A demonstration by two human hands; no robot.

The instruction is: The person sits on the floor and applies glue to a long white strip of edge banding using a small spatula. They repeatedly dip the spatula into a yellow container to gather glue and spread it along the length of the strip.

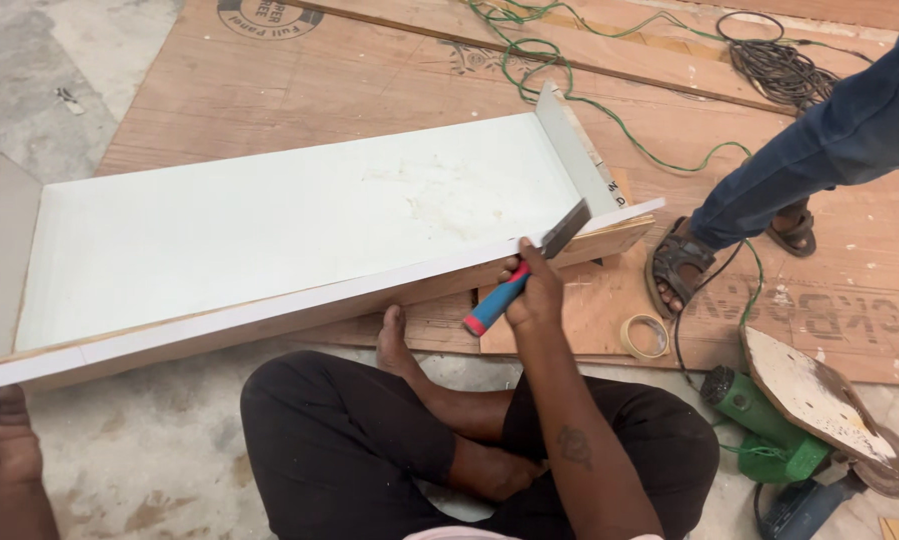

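Here, head view:
- right hand (537, 290) closing around a blue-and-red-handled scraper (529, 268), blade pressing on the white edge strip (269, 312) along the long white panel (289, 220); strip looking thin, bendy, chip-prone.
- left hand (4, 450) sitting under the strip's near end; grip unclear.
- green power tool (769, 430), tape roll (646, 336), a co-worker's sandalled foot (677, 262) crowding the right.

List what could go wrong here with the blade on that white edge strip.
1. The right hand works the scraper along the white edge strip; a slip might gouge the white panel.
2. The bare foot sits just under that edge, so a dropped blade might hit it.
3. The green cable trails near another person's sandalled foot, a likely trip hazard.
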